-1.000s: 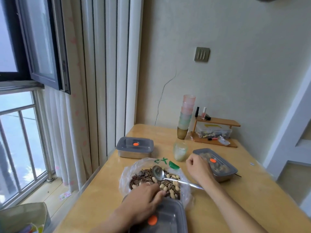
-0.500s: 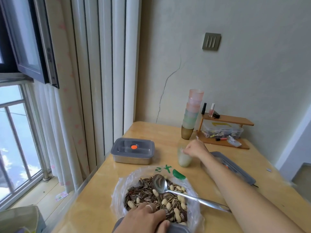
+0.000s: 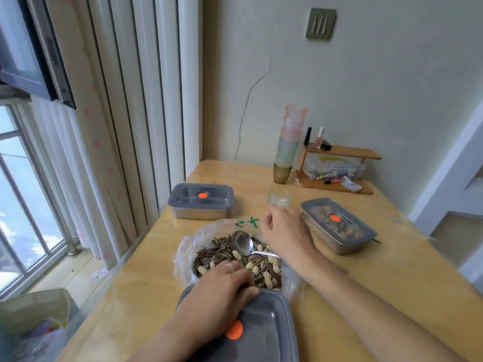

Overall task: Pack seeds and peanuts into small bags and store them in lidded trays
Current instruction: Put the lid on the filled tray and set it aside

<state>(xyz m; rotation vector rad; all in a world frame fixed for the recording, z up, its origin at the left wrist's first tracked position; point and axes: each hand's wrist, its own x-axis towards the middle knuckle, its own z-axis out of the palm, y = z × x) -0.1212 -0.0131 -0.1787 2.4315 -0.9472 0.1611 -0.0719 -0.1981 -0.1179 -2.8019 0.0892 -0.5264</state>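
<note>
On the table [image 3: 397, 267]: a wooden top pushed into the corner carries three lidded trays, an open plastic bag, a spoon and cups.
Seeds and peanuts [image 3: 224, 253]: striped seeds and pale peanuts lie mixed in one heap inside the plastic bag [image 3: 188, 246], between the three trays.
Spoon [image 3: 243, 242]: it rests bowl-up on the heap, and its handle runs right, under the right wrist.
Near tray [image 3: 269, 325]: closest to the person, with its grey lid on and its far edge touching the bag.
Left hand [image 3: 222, 291]: palm down on the near tray's lid. The fingers are pressed together and curl over the lid's far edge, the thumb lies at that edge, and the fingertips are hidden. One finger wears a ring [image 3: 229, 267].
Right hand [image 3: 283, 233]: it hovers over the bag's far right rim, just beside the right tray. The fingers are curled inward, and I cannot tell whether they pinch anything.
Right tray [image 3: 337, 226]: lid on, with brownish contents showing through it.
Left tray [image 3: 201, 201]: lid on, at the window side of the table and apart from the bag.
Small cup [image 3: 280, 198]: it stands just beyond the right hand, and its contents are unclear.
Stack of cups [image 3: 288, 145]: upright near the wall.
Shelf [image 3: 347, 152]: it stands beside the stack, with small bottles [image 3: 319, 138] on top and a clear box [image 3: 337, 167] beneath.
Left side: a curtain [image 3: 146, 100] and a window [image 3: 23, 205].
</note>
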